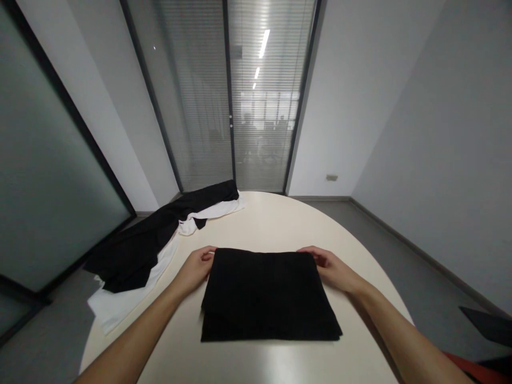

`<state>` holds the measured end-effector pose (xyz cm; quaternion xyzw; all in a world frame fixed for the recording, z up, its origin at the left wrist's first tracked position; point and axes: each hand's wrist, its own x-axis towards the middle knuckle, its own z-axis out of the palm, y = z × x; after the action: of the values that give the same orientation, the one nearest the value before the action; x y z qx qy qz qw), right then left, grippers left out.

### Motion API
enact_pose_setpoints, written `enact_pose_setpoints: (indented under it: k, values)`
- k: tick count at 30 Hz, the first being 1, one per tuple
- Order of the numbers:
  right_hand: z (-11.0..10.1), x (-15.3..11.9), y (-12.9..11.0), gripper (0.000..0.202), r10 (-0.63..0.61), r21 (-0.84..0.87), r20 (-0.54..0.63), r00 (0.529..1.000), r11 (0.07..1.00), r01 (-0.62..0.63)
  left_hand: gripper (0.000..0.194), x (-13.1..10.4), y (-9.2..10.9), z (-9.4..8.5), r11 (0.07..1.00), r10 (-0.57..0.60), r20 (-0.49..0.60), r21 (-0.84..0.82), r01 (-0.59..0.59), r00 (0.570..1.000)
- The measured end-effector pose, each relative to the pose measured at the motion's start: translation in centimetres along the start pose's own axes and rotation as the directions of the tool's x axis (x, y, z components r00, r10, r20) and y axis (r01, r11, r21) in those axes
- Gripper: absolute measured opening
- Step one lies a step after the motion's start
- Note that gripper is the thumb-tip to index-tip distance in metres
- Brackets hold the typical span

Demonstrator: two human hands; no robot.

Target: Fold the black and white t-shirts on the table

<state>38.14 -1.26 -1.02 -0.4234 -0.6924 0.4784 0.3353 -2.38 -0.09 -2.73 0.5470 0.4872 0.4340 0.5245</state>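
Observation:
A black garment [268, 296], folded into a flat rectangle, lies on the pale table in front of me. Its layers show slightly offset at the near edge and the left side; which kind of garment it is, I cannot make out. My left hand [199, 269] is closed at the far left corner, fingers curled against the cloth. At the far right corner my right hand [330, 266] pinches the fabric, its fingertips partly hidden behind the edge.
Unfolded black clothes [148, 234] and white clothes [124, 306] lie heaped along the left side of the rounded table [272, 221], partly hanging over its edge. Beyond are a glass partition with blinds [260, 133] and a white wall. Something dark and red shows at lower right.

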Motion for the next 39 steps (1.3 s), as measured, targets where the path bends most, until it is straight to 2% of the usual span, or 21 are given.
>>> enact_pose_setpoints:
  k: [10,17,21,24,27,29,31,33,34,36,39]
  values:
    - [-0.2,0.5,-0.3,0.051,0.029,0.023,-0.078,0.997,0.999,-0.027,0.052,0.2,-0.1,-0.5,0.999,-0.036,-0.002,0.017,0.036,0.999]
    - [-0.3,0.3,0.2,0.056,0.016,-0.022,-0.077,0.997,1.0,-0.018,0.052,0.0,-0.2,-0.7,1.0,-0.016,0.04,-0.013,0.017,0.999]
    - [-0.6,0.8,1.0,0.056,0.028,-0.016,-0.15,0.988,0.999,-0.031,0.053,0.6,-0.8,-0.8,0.998,-0.047,-0.018,-0.03,0.046,0.999]
    - [-0.7,1.2,1.6,0.054,0.056,0.019,-0.162,0.985,0.998,-0.054,0.055,0.9,-1.1,-0.5,0.998,-0.061,-0.043,-0.018,0.061,0.997]
    - [-0.7,1.2,2.0,0.049,0.045,-0.011,-0.15,0.988,0.999,-0.047,0.052,0.8,-0.9,-0.1,1.0,-0.021,-0.039,0.011,0.021,0.999]
    - [-0.7,1.0,2.0,0.047,0.019,-0.051,-0.162,0.987,0.998,-0.028,0.051,0.6,-0.3,0.0,0.997,0.033,-0.1,0.072,-0.026,0.994]
    - [-0.6,0.8,1.8,0.05,0.012,-0.08,-0.201,0.98,0.996,-0.029,0.049,0.3,1.0,0.1,0.978,0.126,-0.205,0.188,-0.087,0.971]
    - [-0.3,0.7,1.3,0.051,0.002,-0.129,-0.252,0.968,0.991,-0.036,0.047,-0.1,2.8,0.5,0.935,0.237,-0.261,0.324,-0.147,0.936]
    - [-0.1,0.6,1.0,0.05,-0.013,-0.17,-0.273,0.962,0.985,-0.035,0.046,-0.2,3.8,0.9,0.907,0.279,-0.238,0.383,-0.174,0.93]
    - [0.4,0.4,0.3,0.047,-0.074,-0.266,-0.282,0.957,0.964,-0.003,0.046,-0.5,5.7,2.2,0.831,0.341,-0.124,0.504,-0.237,0.932]
    - [0.7,0.1,-0.3,0.047,-0.152,-0.349,-0.215,0.965,0.934,0.07,0.052,-0.7,7.0,4.6,0.622,0.366,0.15,0.695,-0.361,0.918]
